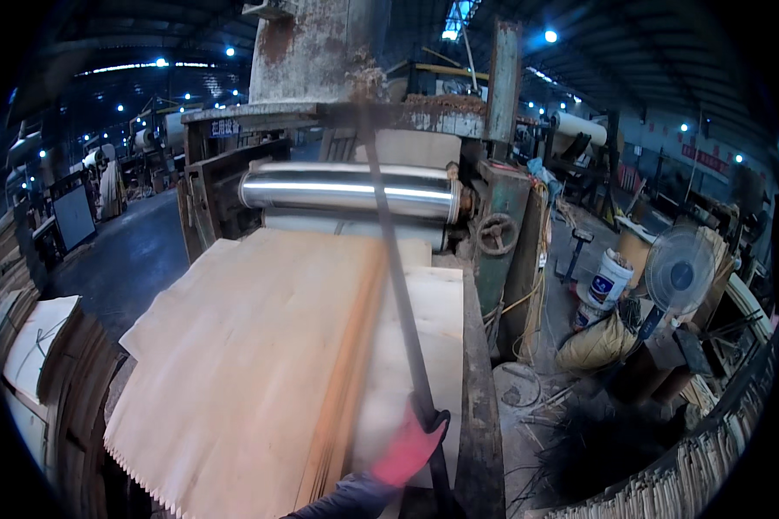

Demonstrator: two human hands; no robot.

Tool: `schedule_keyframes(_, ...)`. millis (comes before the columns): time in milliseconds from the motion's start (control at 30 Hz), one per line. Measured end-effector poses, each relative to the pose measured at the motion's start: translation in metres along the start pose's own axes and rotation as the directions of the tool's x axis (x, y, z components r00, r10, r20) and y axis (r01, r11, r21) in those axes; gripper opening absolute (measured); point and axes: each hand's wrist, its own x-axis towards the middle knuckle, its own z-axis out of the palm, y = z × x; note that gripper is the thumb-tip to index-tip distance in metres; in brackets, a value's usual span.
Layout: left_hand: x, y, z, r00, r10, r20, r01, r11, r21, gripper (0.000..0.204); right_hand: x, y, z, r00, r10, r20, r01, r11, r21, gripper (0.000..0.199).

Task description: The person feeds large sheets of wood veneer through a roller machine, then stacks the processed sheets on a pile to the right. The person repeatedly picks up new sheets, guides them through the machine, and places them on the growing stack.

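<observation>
My left hand [407, 450], in a pink-red glove with dark fingers, is closed round the lower part of a long dark pole [395, 268]. The pole slants up and away, crossing in front of a shiny metal roller [337, 192]. At its far end is a blurred brown clump whose kind I cannot make out. Under the pole and my forearm lie thin wood veneer sheets [225, 363], one with a jagged near edge. A paler sheet [441, 329] lies at their right. My right hand is out of view.
The roller sits in a heavy machine frame with a handwheel [497, 233] on its right post. To the right are a standing fan [679, 270], a white bucket [610, 281] and a yellowish sack [597, 342]. Stacked sheets [43, 346] stand at the left, more veneer [692, 471] at lower right.
</observation>
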Motion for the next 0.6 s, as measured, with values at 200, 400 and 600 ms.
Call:
schedule_keyframes(200,0.045,-0.019,-0.015,0.999,0.038,0.033,-0.03,0.973,-0.23,0.066,0.064,0.028,0.045,0.98,-0.049,0.195,-0.053,0.873,0.485,0.042)
schedule_keyframes(400,0.1,-0.072,-0.017,0.992,0.128,0.02,-0.13,0.988,0.088,0.075,0.11,0.013,0.07,0.998,0.025,0.059,-0.046,0.919,0.391,0.042)
schedule_keyframes(600,0.112,-0.011,-0.005,0.981,0.134,0.139,-0.133,0.991,-0.017,0.081,0.135,0.032,0.031,0.995,-0.099,-0.012,0.099,0.97,0.22,0.036)
